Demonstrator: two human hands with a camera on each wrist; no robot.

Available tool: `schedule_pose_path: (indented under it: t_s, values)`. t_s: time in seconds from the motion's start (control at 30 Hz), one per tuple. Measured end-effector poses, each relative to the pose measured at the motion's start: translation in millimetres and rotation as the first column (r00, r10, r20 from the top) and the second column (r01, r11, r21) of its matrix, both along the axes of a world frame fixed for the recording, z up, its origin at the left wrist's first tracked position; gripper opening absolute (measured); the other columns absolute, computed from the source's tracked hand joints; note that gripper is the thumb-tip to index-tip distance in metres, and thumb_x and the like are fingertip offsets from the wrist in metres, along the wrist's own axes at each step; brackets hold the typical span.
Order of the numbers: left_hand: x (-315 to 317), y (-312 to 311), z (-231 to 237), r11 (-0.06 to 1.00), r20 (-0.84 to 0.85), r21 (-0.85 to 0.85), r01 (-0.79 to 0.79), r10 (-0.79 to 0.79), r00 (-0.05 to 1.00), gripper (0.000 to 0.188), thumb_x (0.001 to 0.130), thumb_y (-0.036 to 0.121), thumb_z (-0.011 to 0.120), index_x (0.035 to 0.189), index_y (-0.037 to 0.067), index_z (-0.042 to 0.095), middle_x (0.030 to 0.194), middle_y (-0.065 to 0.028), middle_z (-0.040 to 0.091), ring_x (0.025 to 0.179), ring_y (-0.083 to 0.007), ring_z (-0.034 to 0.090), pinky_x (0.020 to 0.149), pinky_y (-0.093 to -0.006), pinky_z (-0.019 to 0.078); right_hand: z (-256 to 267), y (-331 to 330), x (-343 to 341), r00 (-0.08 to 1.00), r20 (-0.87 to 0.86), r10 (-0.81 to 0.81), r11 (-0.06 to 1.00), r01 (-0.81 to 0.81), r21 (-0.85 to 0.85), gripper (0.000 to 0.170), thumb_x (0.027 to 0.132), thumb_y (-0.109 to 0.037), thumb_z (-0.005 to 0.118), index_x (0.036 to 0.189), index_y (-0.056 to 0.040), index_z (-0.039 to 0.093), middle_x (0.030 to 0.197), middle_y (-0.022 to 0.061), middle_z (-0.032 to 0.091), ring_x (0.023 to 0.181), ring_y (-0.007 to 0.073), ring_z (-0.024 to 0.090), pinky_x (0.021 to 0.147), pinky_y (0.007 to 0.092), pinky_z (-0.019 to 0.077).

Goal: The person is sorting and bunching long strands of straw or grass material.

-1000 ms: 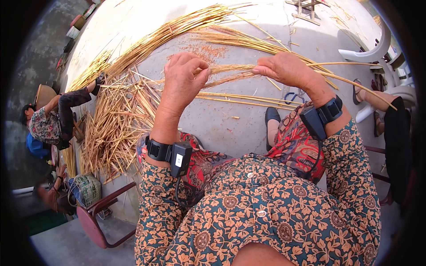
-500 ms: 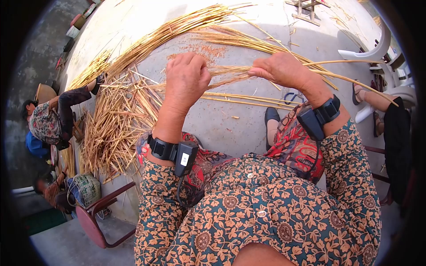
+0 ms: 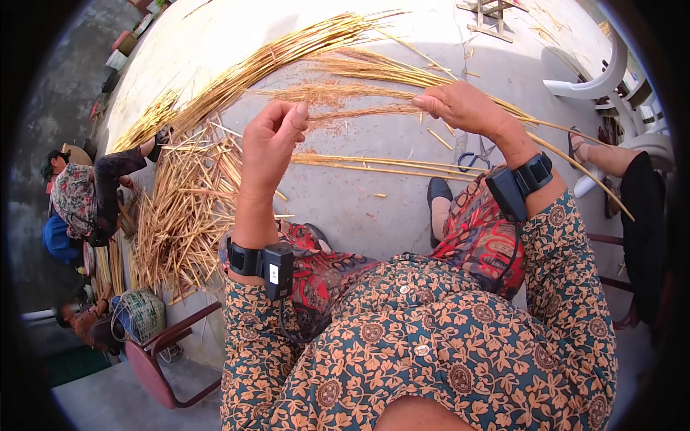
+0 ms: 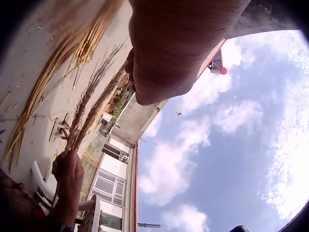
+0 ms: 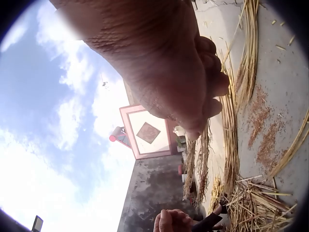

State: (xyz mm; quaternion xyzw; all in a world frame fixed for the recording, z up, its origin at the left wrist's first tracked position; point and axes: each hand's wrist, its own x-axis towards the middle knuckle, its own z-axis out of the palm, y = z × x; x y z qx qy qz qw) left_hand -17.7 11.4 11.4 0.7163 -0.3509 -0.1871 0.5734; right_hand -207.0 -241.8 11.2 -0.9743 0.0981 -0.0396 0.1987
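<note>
My right hand (image 3: 460, 111) grips two straw-coloured stalks at the base of their bristly, branching heads (image 3: 345, 90). The heads spread leftward from its fingertips, one above the other, over the floor. Behind that hand the bare stalks (image 3: 586, 172) run out to the right. My left hand (image 3: 269, 140) is raised at the left, thumb up and fingers loosely bent, near the tip of the lower head. In the right wrist view the heads (image 5: 189, 169) hang past the fingers, with the left hand (image 5: 174, 220) beyond their ends. The left wrist view shows the right hand (image 4: 70, 166) pinching both heads together.
A pile of short cut stalks (image 3: 183, 212) covers the floor at left. Long stalk bundles (image 3: 277, 54) lie ahead, near reddish scattered bits. Scissors (image 3: 471, 161) and several loose stalks (image 3: 381, 164) lie by my foot. A white chair (image 3: 593, 87) stands right; other people sit nearby.
My left hand has drawn leftward and a little down, away from the heads it was gripping, and its fingers have loosened. The heads now spread apart. My right hand keeps its grip.
</note>
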Motion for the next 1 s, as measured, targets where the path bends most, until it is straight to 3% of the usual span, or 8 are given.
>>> schedule_pose_path:
  t_s: [0.03,0.13,0.3,0.37,0.47,0.77,1.0]
  values:
    - [-2.9,1.0,1.9,0.980,-0.063,0.115,0.161,-0.154,0.986,0.031,0.090,0.035,0.062,0.090,0.004,0.065,0.080,-0.0005,0.063,0.067,-0.0066,0.055,0.060,-0.0221,0.0447,3.9,2.5,0.4,1.000,-0.019,-0.016,0.999,0.016,0.046,0.054,0.096,-0.050,0.038,0.075,-0.0042,0.056,0.060,0.0078,0.053,0.053,0.0224,0.054,0.054,0.0339,0.0446]
    - [-20.1,-10.2,-14.2,0.835,-0.227,0.297,0.463,-0.410,0.884,0.039,0.089,0.038,0.062,0.102,0.002,0.063,0.086,-0.0041,0.063,0.072,-0.0082,0.058,0.063,-0.0221,0.0460,7.1,6.6,4.2,0.992,-0.098,-0.083,0.980,0.099,0.173,0.057,0.096,-0.053,0.037,0.071,-0.0052,0.055,0.057,0.0063,0.051,0.049,0.0186,0.052,0.053,0.0331,0.0441]
    - [-39.2,-34.1,-27.0,0.937,-0.461,-0.063,0.343,-0.332,0.823,0.049,0.089,0.036,0.062,0.120,0.000,0.051,0.101,-0.0105,0.061,0.082,-0.0144,0.061,0.070,-0.0263,0.0499,15.9,21.4,7.7,0.987,-0.142,-0.076,0.920,0.125,0.372,0.060,0.094,-0.058,0.036,0.067,-0.0071,0.053,0.055,0.0013,0.048,0.047,0.0116,0.047,0.047,0.0276,0.0395]
    - [-37.7,-38.3,-23.7,0.959,-0.577,-0.217,0.180,-0.275,0.769,0.048,0.089,0.031,0.063,0.123,0.001,0.048,0.101,-0.0110,0.060,0.086,-0.0169,0.061,0.075,-0.0286,0.0516,22.8,30.5,7.2,0.988,-0.141,-0.070,0.900,0.124,0.418,0.061,0.093,-0.060,0.037,0.066,-0.0075,0.051,0.055,-0.0001,0.047,0.046,0.0096,0.045,0.044,0.0254,0.0369]
    - [-40.8,-37.4,-15.3,0.892,-0.530,-0.442,0.091,-0.342,0.776,0.044,0.089,0.026,0.062,0.123,0.001,0.048,0.101,-0.0103,0.060,0.087,-0.0163,0.062,0.075,-0.0282,0.0521,19.7,25.9,7.5,0.983,-0.171,-0.071,0.864,0.146,0.481,0.061,0.093,-0.061,0.038,0.065,-0.0078,0.050,0.055,0.0000,0.047,0.046,0.0084,0.044,0.044,0.0246,0.0352]
    - [5.5,-20.9,-24.4,0.891,-0.639,-0.409,-0.199,-0.124,0.759,0.028,0.087,0.015,0.066,0.110,0.004,0.055,0.089,-0.0037,0.063,0.077,-0.0119,0.062,0.067,-0.0226,0.0514,21.0,22.4,0.3,0.985,-0.158,-0.067,0.882,0.133,0.452,0.061,0.093,-0.060,0.037,0.065,-0.0077,0.049,0.053,-0.0005,0.045,0.047,0.0089,0.045,0.047,0.0250,0.0379]
    - [3.3,-22.2,-9.9,0.901,-0.574,-0.360,-0.243,-0.008,0.818,0.019,0.086,0.018,0.068,0.098,0.007,0.059,0.083,-0.0024,0.064,0.068,-0.0090,0.060,0.059,-0.0199,0.0486,20.8,22.2,4.1,0.988,-0.153,-0.029,0.899,0.093,0.429,0.060,0.094,-0.059,0.037,0.065,-0.0077,0.050,0.053,-0.0006,0.045,0.047,0.0092,0.046,0.047,0.0255,0.0386]
